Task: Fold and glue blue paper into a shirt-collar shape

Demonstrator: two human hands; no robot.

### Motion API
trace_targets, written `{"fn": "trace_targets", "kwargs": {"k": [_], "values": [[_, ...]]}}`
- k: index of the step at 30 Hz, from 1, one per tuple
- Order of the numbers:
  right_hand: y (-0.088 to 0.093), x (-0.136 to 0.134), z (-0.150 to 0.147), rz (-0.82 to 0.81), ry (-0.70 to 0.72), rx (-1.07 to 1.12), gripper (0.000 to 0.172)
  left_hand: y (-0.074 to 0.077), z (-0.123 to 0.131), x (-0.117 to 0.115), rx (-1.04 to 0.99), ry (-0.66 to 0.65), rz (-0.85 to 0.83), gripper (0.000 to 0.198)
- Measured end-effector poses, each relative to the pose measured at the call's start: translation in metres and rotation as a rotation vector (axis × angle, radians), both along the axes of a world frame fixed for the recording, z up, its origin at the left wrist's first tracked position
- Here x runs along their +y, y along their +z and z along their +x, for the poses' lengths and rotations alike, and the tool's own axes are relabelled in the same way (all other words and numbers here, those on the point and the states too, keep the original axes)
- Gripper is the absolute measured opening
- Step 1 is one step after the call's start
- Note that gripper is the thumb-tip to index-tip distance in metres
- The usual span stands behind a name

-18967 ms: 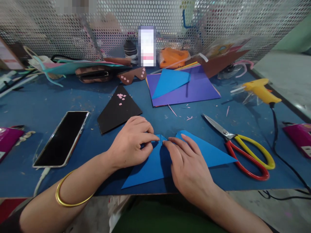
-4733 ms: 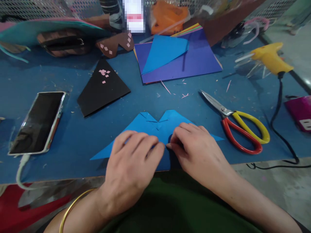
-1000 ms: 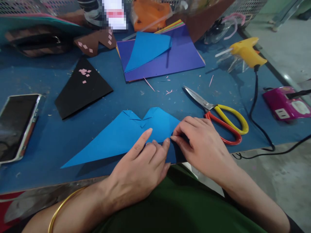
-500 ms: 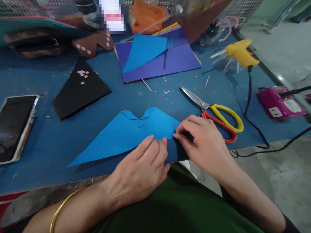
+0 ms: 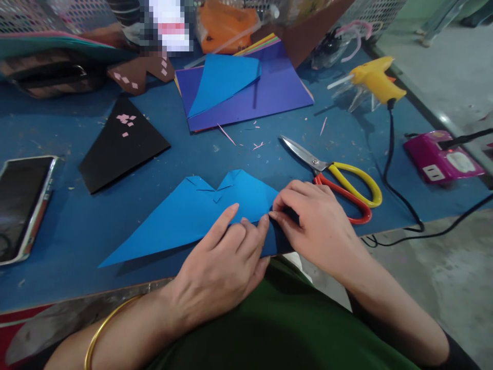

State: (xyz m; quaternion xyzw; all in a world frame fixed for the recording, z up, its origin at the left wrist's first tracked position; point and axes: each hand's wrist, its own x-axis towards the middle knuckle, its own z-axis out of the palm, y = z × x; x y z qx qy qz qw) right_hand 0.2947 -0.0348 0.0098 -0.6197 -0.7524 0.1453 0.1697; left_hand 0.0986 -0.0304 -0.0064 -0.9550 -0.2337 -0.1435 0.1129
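Observation:
A blue folded paper [image 5: 173,221] with a V-shaped notch in its top edge lies near the table's front. My right hand [image 5: 316,218] pinches its right corner between thumb and fingers. Along the paper's lower edge, close to that corner, rest the fingertips of my left hand [image 5: 221,262]. Its index finger is stretched out apart from the others, and the thumb lies lower, by the table edge. Scissors [image 5: 319,163] with one yellow and one red handle lie just beyond my right hand, their blades pointing away to the left.
Purple paper sheets [image 5: 281,82] bear another blue folded paper [image 5: 227,77]. Black folded paper [image 5: 119,154] carries small pink pieces. A phone [image 5: 23,210] lies left; brown paper [image 5: 134,77] stands behind. On the right are a yellow glue gun [image 5: 379,79], its cord and a magenta power socket [image 5: 442,156].
My left index finger has lifted and spread from the others, while the other fingertips have shifted slightly right toward the corner. My right hand keeps its pinch. The whole view has shifted a little.

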Motion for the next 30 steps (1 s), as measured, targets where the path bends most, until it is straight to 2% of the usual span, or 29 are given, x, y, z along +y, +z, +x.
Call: {"fn": "trace_targets", "kwargs": {"k": [4,8,11,16,25,27,30], "values": [[-0.004,-0.003,0.004,0.017,-0.025,0.06,0.012,0.0,0.001,0.001,-0.011,-0.001,-0.019,0.051],[-0.009,-0.011,0.019,0.154,-0.051,0.057,0.006,0.0,0.001,0.002,-0.028,-0.006,-0.02,0.051],[-0.013,-0.022,0.036,0.275,-0.1,-0.059,0.015,0.0,0.0,0.002,-0.028,-0.003,-0.022,0.051],[-0.021,-0.035,0.056,0.331,-0.306,-0.212,0.031,-0.001,0.004,0.0,-0.033,-0.052,-0.041,0.05],[-0.023,-0.017,0.066,0.33,-0.451,-0.242,0.022,0.001,0.007,0.0,0.017,-0.065,-0.028,0.053],[-0.018,-0.017,0.063,0.358,-0.401,-0.173,0.021,0.001,0.007,0.0,0.023,-0.062,-0.041,0.054],[-0.01,-0.017,0.048,0.347,-0.156,0.059,0.018,0.0,0.007,0.0,0.02,-0.061,-0.052,0.053]]}}
